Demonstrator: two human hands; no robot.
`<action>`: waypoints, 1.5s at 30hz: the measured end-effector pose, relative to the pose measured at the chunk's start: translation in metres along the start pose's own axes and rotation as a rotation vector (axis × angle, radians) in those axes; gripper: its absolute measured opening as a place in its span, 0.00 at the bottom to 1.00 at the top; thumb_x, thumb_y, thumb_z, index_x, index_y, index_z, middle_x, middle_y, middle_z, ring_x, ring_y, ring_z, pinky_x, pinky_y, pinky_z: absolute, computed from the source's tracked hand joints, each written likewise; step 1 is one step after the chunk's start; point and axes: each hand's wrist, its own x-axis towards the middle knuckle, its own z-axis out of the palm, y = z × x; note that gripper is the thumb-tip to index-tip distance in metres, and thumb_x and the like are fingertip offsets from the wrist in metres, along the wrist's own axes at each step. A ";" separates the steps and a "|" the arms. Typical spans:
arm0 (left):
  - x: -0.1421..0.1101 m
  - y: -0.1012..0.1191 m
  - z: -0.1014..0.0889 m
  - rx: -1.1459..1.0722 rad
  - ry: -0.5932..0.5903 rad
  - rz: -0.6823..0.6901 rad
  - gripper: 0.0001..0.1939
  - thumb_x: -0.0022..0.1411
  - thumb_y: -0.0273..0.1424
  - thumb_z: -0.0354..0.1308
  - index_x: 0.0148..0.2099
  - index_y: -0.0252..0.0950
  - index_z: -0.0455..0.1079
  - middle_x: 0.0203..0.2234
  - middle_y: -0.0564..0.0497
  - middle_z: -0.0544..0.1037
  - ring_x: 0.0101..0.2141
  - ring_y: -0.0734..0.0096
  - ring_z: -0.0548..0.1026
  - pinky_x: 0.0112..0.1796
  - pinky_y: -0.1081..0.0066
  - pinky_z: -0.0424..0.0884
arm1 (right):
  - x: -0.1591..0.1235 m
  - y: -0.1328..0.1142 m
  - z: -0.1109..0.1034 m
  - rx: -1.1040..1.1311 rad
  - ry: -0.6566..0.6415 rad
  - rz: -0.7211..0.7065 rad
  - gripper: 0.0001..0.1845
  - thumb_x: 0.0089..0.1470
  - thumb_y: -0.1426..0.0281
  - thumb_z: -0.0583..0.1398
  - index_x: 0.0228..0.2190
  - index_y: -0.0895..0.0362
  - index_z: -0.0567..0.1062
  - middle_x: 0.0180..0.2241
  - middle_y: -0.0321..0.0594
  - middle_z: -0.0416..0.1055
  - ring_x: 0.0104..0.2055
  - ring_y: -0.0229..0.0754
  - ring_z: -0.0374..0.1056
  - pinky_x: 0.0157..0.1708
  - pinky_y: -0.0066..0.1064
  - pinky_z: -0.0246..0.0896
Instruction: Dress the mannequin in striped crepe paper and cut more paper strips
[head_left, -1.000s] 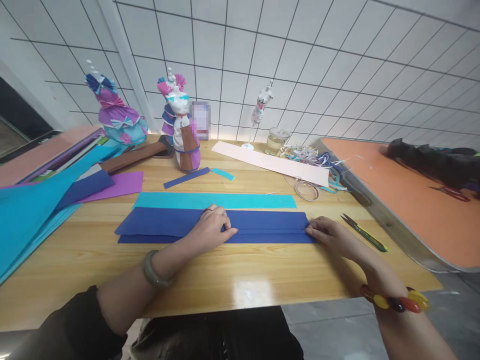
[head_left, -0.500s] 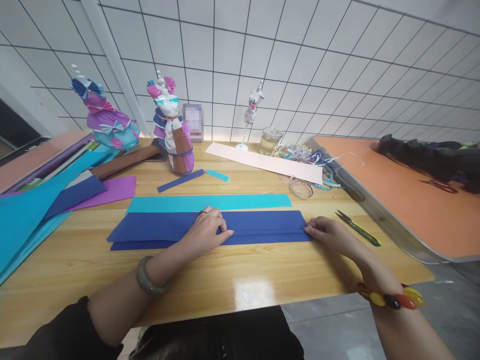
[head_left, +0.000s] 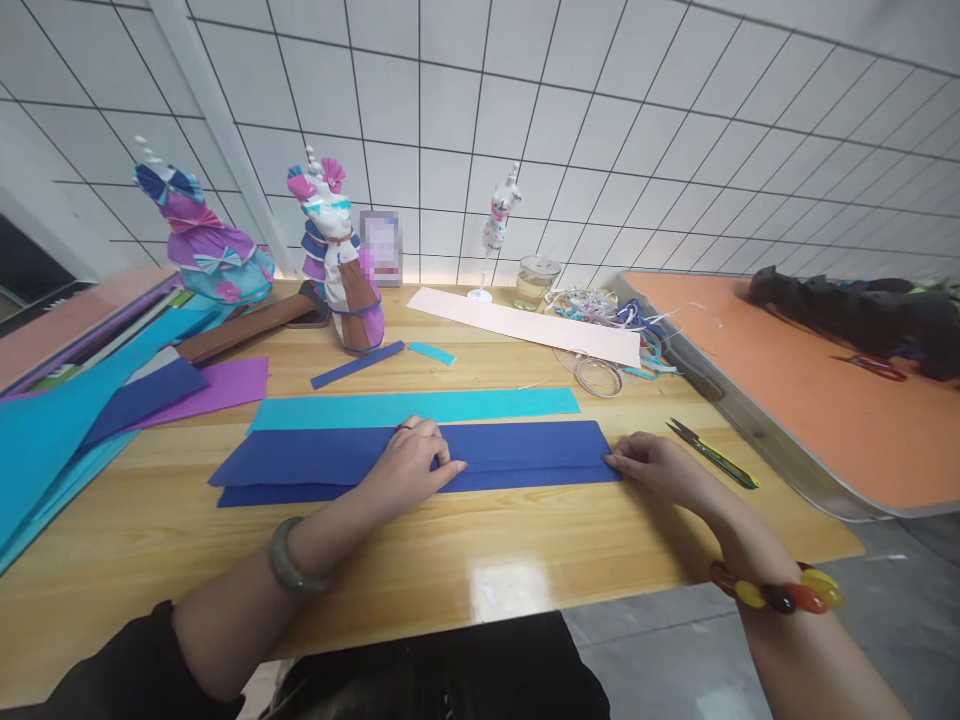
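Note:
A long dark blue sheet of crepe paper (head_left: pixel 525 442), folded lengthwise with its lower layer showing along the near edge, lies across the table before me. My left hand (head_left: pixel 416 460) presses on its middle, fingers curled under and thumb reaching along the fold. At the sheet's right end, my right hand (head_left: pixel 645 462) pinches the corner between thumb and fingertips. Just behind the blue paper, partly covered by it, is a turquoise strip (head_left: pixel 480 403). Yellow-handled thread snips (head_left: pixel 716 455) rest on the wood to the right of my right hand.
Behind stand two dressed mini mannequins (head_left: pixel 349 270) (head_left: pixel 214 245) and a bare one (head_left: pixel 496 225). A pale pink strip (head_left: pixel 525 325), a glass jar (head_left: pixel 535 282), tangled ribbons (head_left: pixel 600 305) and rings (head_left: pixel 598 376) lie nearby. Coloured sheets (head_left: pixel 67 440) pile left; an orange-bottomed tray (head_left: pixel 750 390) is right.
The view has shifted very slightly, so everything sits a little further left. Both hands keep their places on the blue paper.

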 end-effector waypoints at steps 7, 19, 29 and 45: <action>0.000 0.001 0.001 0.020 0.003 -0.008 0.17 0.58 0.42 0.55 0.24 0.36 0.67 0.28 0.50 0.70 0.37 0.65 0.65 0.41 0.63 0.61 | 0.001 -0.004 -0.002 -0.026 -0.036 0.013 0.20 0.44 0.52 0.58 0.17 0.55 0.66 0.17 0.33 0.61 0.22 0.37 0.56 0.23 0.30 0.49; 0.000 0.000 0.001 0.023 0.000 -0.012 0.16 0.57 0.42 0.57 0.23 0.36 0.66 0.28 0.50 0.70 0.38 0.64 0.65 0.41 0.64 0.61 | -0.001 -0.011 -0.005 -0.083 -0.047 0.011 0.20 0.46 0.53 0.56 0.16 0.54 0.63 0.17 0.32 0.58 0.22 0.36 0.54 0.23 0.31 0.47; 0.000 0.003 -0.001 0.027 -0.025 -0.028 0.16 0.57 0.41 0.57 0.23 0.35 0.65 0.30 0.50 0.69 0.38 0.64 0.65 0.42 0.64 0.60 | 0.000 -0.009 -0.006 -0.114 -0.045 -0.023 0.21 0.46 0.54 0.56 0.15 0.55 0.61 0.19 0.33 0.59 0.22 0.36 0.54 0.23 0.30 0.48; -0.001 0.003 -0.002 -0.005 -0.048 -0.047 0.16 0.56 0.41 0.58 0.23 0.35 0.66 0.30 0.50 0.69 0.39 0.65 0.64 0.42 0.65 0.60 | 0.004 0.004 -0.002 -0.053 -0.058 0.019 0.22 0.44 0.49 0.58 0.20 0.56 0.72 0.19 0.34 0.64 0.23 0.38 0.57 0.23 0.30 0.51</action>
